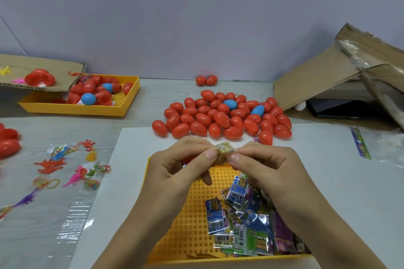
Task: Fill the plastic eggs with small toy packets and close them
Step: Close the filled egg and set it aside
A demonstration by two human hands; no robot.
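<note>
A yellow tray (pixel 192 225) near the front of the worktop (pixel 135 105) holds a heap of small toy packets (pixel 244 220) in its right half. A second yellow tray (pixel 122 107) at the back left holds red and blue egg halves (pixel 96 91). The left hand (pixel 181 164) and right hand (pixel 266 166) are above the near tray, each pinching one end of a small folded packet (pixel 225 150) between thumb and fingers. Just beyond the hands lies a pile of closed eggs (pixel 223 116).
</note>
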